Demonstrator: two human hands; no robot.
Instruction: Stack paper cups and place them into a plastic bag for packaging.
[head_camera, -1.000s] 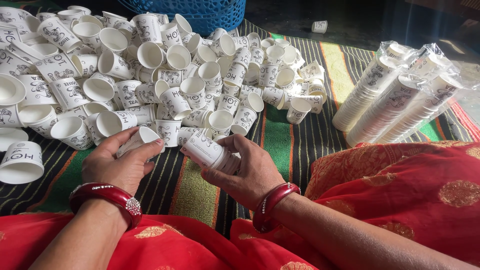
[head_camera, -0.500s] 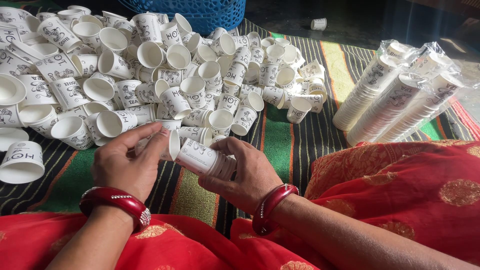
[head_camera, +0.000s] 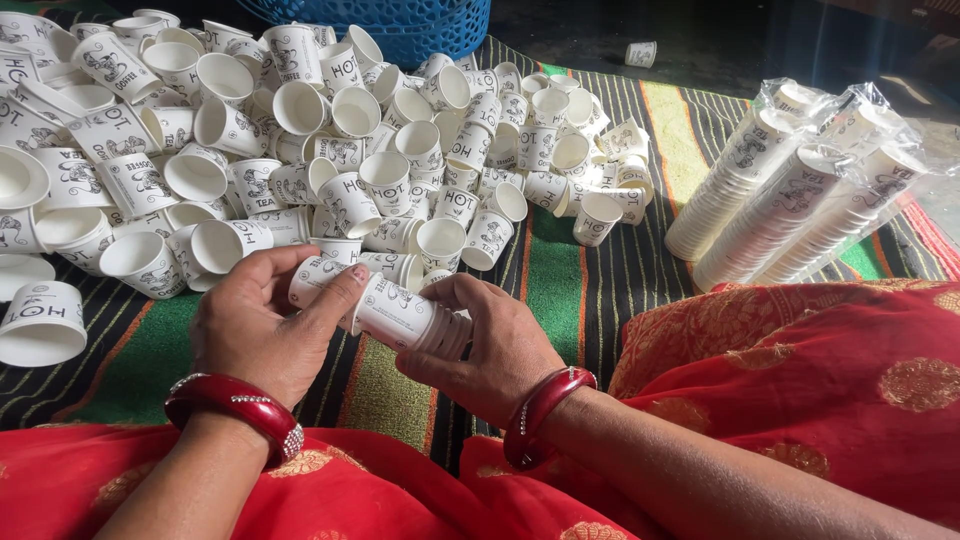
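Right hand (head_camera: 490, 350) grips a short stack (head_camera: 412, 320) of nested white paper cups w/ dark print, lying sideways, open end pointing left. Fingers curl over the top of it, thumb underneath. Left hand (head_camera: 262, 322) is closed on a single cup (head_camera: 316, 277), held at the stack's mouth; its thumb lies across the stack's rim. Cup and stack look touching, but how far the cup is pushed in can't be told. Both are held above the mat (head_camera: 560, 290), near centre, just in front of the lap.

Each wrist has a red bangle: left (head_camera: 236, 402), right (head_camera: 545, 413). Red cloth (head_camera: 830, 370) w/ gold motifs fills the near edge and right side.

Mat is striped green, black, orange. Far and left of the hands sits a big loose pile (head_camera: 300, 140) of the same cups, tumbled every way, some on their sides, some mouth up. Far right, well apart from the hands: long stacks in clear plastic sleeves (head_camera: 800, 190), lying tilted side by side. Blue basket (head_camera: 420, 22) at the far edge behind the pile; one stray cup (head_camera: 640, 54) on dark floor right of it.
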